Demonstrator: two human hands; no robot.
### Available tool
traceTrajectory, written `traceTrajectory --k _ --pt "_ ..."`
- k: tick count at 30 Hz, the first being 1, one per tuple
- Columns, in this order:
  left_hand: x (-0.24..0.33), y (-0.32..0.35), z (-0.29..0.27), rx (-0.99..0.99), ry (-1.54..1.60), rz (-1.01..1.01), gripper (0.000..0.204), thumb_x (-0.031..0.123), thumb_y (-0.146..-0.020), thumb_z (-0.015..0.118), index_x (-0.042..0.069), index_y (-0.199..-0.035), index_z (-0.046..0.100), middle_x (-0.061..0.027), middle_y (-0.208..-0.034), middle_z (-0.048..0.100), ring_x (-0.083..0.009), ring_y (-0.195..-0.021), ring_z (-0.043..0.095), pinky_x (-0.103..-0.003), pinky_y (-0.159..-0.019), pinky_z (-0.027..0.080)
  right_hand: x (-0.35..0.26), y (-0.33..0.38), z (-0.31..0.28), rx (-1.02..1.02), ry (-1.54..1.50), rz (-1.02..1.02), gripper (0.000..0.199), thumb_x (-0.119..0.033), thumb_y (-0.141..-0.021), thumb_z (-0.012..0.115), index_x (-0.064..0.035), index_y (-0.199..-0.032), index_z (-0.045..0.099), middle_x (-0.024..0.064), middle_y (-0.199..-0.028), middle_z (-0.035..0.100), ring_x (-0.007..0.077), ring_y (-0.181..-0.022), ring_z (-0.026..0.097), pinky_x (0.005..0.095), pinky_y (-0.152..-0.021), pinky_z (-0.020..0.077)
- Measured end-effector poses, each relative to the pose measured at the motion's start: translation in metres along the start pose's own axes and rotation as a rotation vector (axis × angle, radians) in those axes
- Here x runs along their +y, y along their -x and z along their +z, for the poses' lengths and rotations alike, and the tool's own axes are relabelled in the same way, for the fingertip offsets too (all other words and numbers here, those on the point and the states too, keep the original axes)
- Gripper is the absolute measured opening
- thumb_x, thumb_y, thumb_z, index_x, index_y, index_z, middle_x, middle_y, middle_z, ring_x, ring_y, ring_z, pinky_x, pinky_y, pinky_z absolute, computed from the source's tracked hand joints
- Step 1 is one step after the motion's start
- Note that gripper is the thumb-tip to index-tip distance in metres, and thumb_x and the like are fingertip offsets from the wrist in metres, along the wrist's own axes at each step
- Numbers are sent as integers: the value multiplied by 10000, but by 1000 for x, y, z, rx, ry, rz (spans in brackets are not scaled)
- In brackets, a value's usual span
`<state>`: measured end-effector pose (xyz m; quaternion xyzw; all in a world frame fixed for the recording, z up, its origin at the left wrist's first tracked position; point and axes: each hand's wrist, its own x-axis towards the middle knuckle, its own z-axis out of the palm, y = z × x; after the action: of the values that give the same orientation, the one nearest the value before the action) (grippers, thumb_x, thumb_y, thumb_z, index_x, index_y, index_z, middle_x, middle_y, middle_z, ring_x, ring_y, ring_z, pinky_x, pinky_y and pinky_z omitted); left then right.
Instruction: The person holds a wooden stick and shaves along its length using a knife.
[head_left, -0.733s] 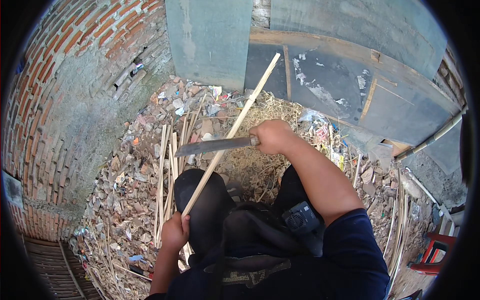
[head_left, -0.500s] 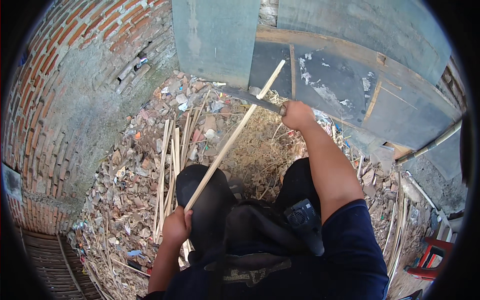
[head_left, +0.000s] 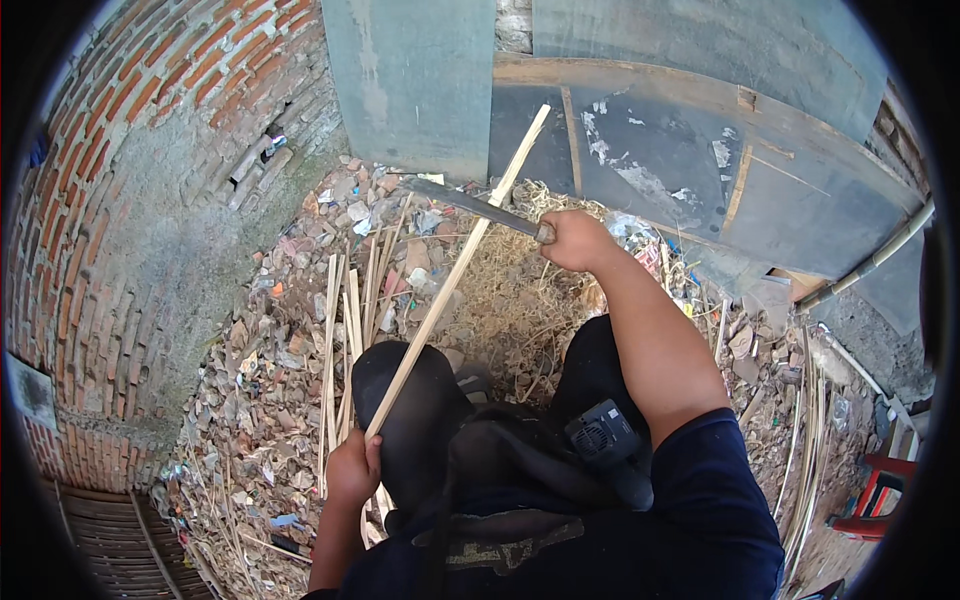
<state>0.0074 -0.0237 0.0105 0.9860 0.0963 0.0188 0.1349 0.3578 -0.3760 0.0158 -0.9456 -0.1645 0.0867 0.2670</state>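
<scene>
My left hand (head_left: 353, 468) is closed round the lower end of a long pale wooden strip (head_left: 432, 315), which looks like split bamboo. The strip slants up over my left knee, its top end reaching in front of the dark panels. My right hand (head_left: 580, 241) grips the handle of a machete (head_left: 455, 198). Its dark blade points left and crosses the strip in its upper part, apparently touching it. Fine pale shavings (head_left: 510, 290) lie on the ground beneath, between my knees and the panels.
More strips (head_left: 335, 350) lean together beside my left knee, and others (head_left: 808, 450) lie at the right. Rubble (head_left: 275, 370) covers the ground. A brick wall (head_left: 150, 230) rises at left, grey-green panels (head_left: 410, 90) ahead. A red stool-like object (head_left: 875, 500) stands at the lower right.
The machete blade has moved down along the strip, farther from its top end. My left hand keeps its hold low on the strip. The whole view has shifted slightly.
</scene>
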Motion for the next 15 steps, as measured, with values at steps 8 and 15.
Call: traceTrajectory --k 8,15 --pt "-11 30 -6 -4 132 -50 485 392 -1072 379 0 -820 511 -237 -598 541 -477 -589 583 -506 -536 423 -58 27 -11 -222 316 -235 352 -149 -771 674 -189 -1117 724 92 -1061 731 289 -1020 701 446 -873 567" --pt "-24 26 6 -116 327 -170 453 385 -1077 420 15 -840 531 -150 -623 559 -293 -572 597 -427 -547 446 -62 27 -13 -224 279 -240 391 -175 -777 682 -188 -1166 711 95 -1059 734 300 -1027 699 448 -887 567"
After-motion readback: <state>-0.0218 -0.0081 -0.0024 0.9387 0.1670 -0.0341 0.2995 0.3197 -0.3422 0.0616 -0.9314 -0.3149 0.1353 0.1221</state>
